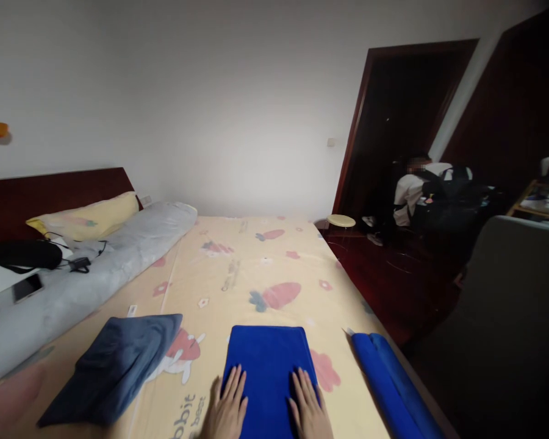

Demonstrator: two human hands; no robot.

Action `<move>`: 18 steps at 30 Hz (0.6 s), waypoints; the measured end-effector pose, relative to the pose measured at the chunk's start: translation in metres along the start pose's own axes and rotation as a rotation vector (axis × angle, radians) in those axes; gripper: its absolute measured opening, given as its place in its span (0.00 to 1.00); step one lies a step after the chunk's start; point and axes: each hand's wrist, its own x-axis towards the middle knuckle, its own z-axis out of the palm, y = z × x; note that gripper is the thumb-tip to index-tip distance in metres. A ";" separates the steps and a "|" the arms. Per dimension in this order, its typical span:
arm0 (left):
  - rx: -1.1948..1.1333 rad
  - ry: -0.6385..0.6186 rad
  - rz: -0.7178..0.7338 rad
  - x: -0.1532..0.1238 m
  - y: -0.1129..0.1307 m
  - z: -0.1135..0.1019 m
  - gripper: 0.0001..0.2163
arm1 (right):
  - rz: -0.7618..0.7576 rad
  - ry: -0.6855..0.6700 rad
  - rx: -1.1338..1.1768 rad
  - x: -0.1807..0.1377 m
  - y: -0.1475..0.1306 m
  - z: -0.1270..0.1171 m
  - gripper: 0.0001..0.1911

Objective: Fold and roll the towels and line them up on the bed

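A folded bright blue cloth point(266, 353) lies flat on the yellow patterned bed sheet point(238, 268) at the near edge of the bed. My left hand point(226, 408) rests flat on its near left part, fingers together and pointing away from me. My right hand point(308, 410) lies flat on its near right part in the same way. Neither hand grips anything. A dark grey-blue folded garment point(114, 366) sits on the sheet to the left of the blue cloth. Another blue cloth, rolled long point(391, 384), lies along the bed's right edge.
A long grey bolster point(96, 268), a yellow pillow point(86, 219), a phone point(26, 286) and a black bag point(21, 255) lie by the dark headboard on the left. A person point(416, 189) sits by the dark doorway at the right, near a small round stool point(341, 221). A grey chair back point(512, 317) stands at the near right.
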 end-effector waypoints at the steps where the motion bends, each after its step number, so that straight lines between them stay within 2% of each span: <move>1: -0.007 0.010 0.027 0.011 0.007 0.002 0.27 | -0.059 -0.025 0.026 0.011 -0.013 0.000 0.30; 4: -0.031 0.001 0.071 0.047 0.022 0.013 0.28 | -0.236 -0.138 0.123 0.047 -0.044 -0.001 0.28; 7: -0.054 -0.068 0.052 0.080 0.016 0.028 0.27 | -0.297 -0.222 0.185 0.078 -0.048 -0.001 0.27; 10: -0.071 -0.149 -0.044 0.101 -0.009 0.040 0.25 | -0.215 -0.276 0.174 0.102 -0.023 0.002 0.27; 14: -0.051 -0.188 -0.269 0.113 -0.041 0.048 0.25 | 0.015 -0.248 0.094 0.120 0.030 0.010 0.29; 16: -0.043 -0.218 -0.325 0.116 -0.048 0.049 0.26 | 0.082 -0.221 0.069 0.124 0.048 0.015 0.32; 18: -0.029 -0.254 -0.331 0.120 -0.049 0.046 0.26 | 0.119 -0.192 0.046 0.126 0.054 0.020 0.34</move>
